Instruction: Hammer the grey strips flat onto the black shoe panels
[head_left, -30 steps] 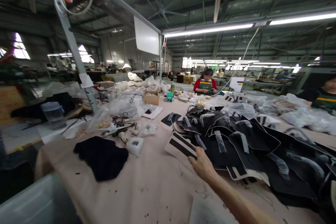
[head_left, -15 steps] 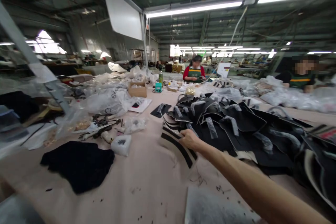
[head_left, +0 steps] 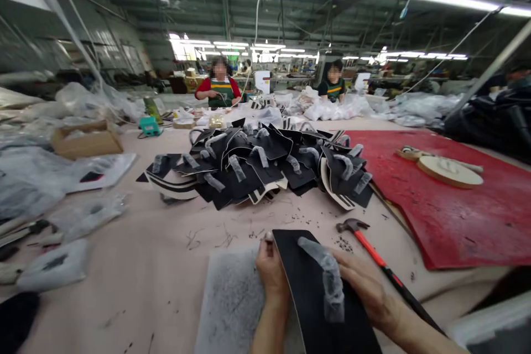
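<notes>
A stiff black panel [head_left: 305, 287] with a plastic-wrapped handle [head_left: 332, 282] on its face is held tilted between my two hands. My left hand [head_left: 271, 265] grips its left edge, with the thumb near the top corner. My right hand [head_left: 360, 282] is closed at the right side, its fingers by the handle; part of the grip is hidden. Below the panel lies a grey, speckled slab [head_left: 226, 298], partly covered by my left forearm. Just right of my right hand rests a claw hammer [head_left: 375, 254] with a red and black shaft.
A heap of similar black panels [head_left: 265, 168], some with cream striped sides, lies ahead. A red sheet [head_left: 398, 199] with a round cream piece [head_left: 450, 170] covers the right side. Plastic bags, an open carton [head_left: 87, 141] and loose tools lie left. Two people work across the table.
The view has swung right. My right hand has come back from the heap, where it held a striped piece, and my left hand has entered; both now hold a black panel close to me.
</notes>
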A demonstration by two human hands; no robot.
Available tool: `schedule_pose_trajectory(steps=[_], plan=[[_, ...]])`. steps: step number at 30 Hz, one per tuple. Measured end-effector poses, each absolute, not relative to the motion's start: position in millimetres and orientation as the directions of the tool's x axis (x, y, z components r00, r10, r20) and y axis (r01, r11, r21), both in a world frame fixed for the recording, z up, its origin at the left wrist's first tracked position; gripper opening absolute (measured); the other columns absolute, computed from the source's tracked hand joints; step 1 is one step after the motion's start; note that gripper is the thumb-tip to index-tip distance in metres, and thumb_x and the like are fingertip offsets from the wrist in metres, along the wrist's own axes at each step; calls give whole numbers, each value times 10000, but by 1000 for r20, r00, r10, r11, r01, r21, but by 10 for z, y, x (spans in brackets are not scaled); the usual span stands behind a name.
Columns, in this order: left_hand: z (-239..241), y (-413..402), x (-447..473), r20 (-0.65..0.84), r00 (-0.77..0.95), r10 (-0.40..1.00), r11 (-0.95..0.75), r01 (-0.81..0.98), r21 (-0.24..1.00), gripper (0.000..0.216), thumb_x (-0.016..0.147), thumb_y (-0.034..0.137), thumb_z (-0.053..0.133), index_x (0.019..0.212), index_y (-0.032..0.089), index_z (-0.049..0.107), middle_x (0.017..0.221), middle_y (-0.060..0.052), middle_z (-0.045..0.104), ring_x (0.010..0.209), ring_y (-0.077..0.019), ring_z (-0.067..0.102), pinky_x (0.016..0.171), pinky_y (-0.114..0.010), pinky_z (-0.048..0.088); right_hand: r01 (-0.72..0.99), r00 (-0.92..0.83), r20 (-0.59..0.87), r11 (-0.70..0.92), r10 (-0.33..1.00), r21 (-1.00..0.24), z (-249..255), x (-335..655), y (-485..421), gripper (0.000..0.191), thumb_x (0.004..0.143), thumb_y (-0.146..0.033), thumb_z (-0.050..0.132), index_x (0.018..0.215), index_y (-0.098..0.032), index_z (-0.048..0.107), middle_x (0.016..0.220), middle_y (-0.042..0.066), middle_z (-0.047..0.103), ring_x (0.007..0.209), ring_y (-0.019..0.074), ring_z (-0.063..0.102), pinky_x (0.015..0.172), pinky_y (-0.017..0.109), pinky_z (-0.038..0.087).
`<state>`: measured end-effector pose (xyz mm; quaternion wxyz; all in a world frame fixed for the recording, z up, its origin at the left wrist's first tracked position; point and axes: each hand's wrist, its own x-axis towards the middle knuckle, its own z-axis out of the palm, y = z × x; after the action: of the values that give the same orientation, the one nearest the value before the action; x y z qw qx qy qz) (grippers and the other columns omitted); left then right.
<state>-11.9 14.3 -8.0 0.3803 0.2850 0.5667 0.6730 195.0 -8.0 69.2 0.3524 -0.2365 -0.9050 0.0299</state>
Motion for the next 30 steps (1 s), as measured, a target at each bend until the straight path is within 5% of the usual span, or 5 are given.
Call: schedule_pose_trajectory(steps=[5, 9, 18, 30], plan=[[-189, 168, -154, -67, -646, 760, -104, -223, 969, 343, 786, 476, 701, 885, 148, 685, 820, -75, 758, 784, -212, 723, 771, -316, 562, 398, -613, 657, 890, 439, -222, 9, 2101, -278, 282, 969, -157, 409, 1218, -157, 543, 1273, 183, 656, 1307, 246, 533, 1019, 414, 528], [-152, 131, -210, -46, -581, 813, -95, -211, 973, 343, 765, 465, 732, 876, 143, 692, 839, -81, 765, 822, -226, 734, 801, -342, 579, 382, -683, 539, 871, 492, -311, -186, 2144, -310, 204, 946, -190, 445, 1105, -171, 572, 1353, 186, 605, 1380, 230, 445, 1092, 410, 459], [138, 240, -174, 10, -141, 990, -21, -78, 997, 314, 811, 431, 713, 921, 137, 701, 856, -79, 772, 808, -209, 724, 771, -319, 578, 373, -711, 403, 794, 577, -479, -211, 2196, -298, 175, 956, -197, 427, 1040, -180, 579, 1421, 173, 549, 1426, 227, 374, 1148, 441, 396], [6, 210, -107, 4, -94, 996, 6, 113, 994, 249, 875, 382, 635, 963, 161, 709, 921, -83, 783, 872, -221, 723, 825, -318, 548, 379, -669, 424, 771, 611, -512, -243, 2189, -270, 176, 946, -121, 423, 1039, -176, 563, 1402, 172, 567, 1405, 219, 410, 1128, 439, 424]])
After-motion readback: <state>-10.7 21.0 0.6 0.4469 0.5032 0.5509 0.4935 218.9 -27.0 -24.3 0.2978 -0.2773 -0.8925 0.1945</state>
